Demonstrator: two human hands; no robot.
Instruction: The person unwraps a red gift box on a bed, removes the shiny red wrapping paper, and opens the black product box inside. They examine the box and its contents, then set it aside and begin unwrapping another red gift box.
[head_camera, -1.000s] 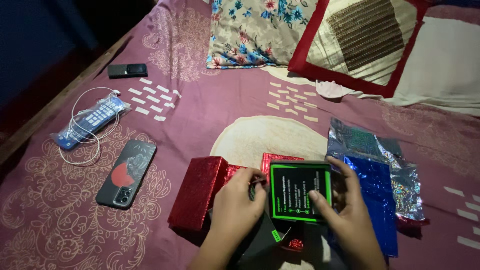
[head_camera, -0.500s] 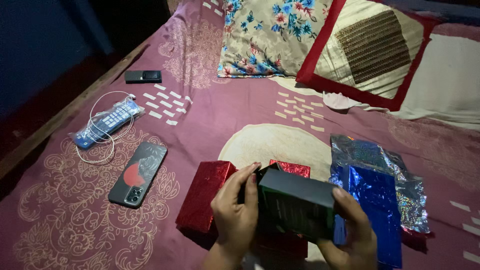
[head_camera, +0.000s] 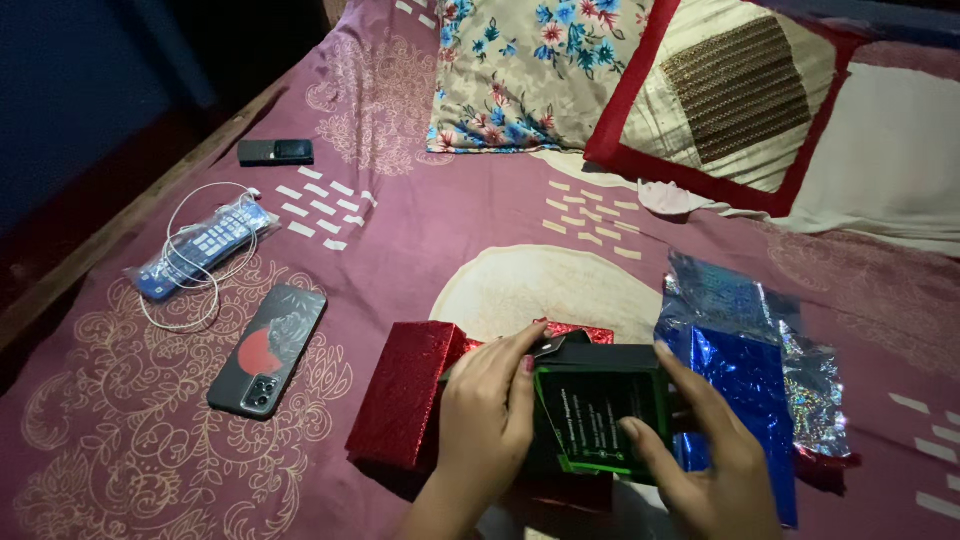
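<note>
— What have you got in your grip?

— A small black box with a green border (head_camera: 598, 415). My left hand (head_camera: 487, 415) clasps its left edge, fingers curled over the top corner, and my right hand (head_camera: 700, 450) clamps the right side with the thumb pressed on the printed face. Both hands are closed on it, and the face tilts up toward me.

— Where does the box sit?

— Just above the bedspread (head_camera: 420, 230), near the bottom of my view, raised a little in my hands. Whether its lower edge touches anything I cannot tell; my wrists hide it.

— What is right beside your hands?

— A red glittery box (head_camera: 400, 395) lies touching the outside of my left hand. A strip of red glittery paper (head_camera: 580, 332) pokes out just beyond my fingertips, behind the black box. Against my right hand lies a crumpled sheet of shiny blue foil wrap (head_camera: 745, 400), with a silvery holographic sheet (head_camera: 815, 385) beneath it.

— And farther off?

— Well to the left of my left hand, a phone (head_camera: 268, 350) lies face down in a dark case with a red patch. Beyond that is a remote in a clear sleeve (head_camera: 200, 248) with a white cable (head_camera: 175, 300) looped around it, and a small dark device (head_camera: 275, 152) lies farther still. Far beyond my fingertips a floral pillow (head_camera: 530, 75) and a red-bordered cushion (head_camera: 740, 95) lean together.
</note>
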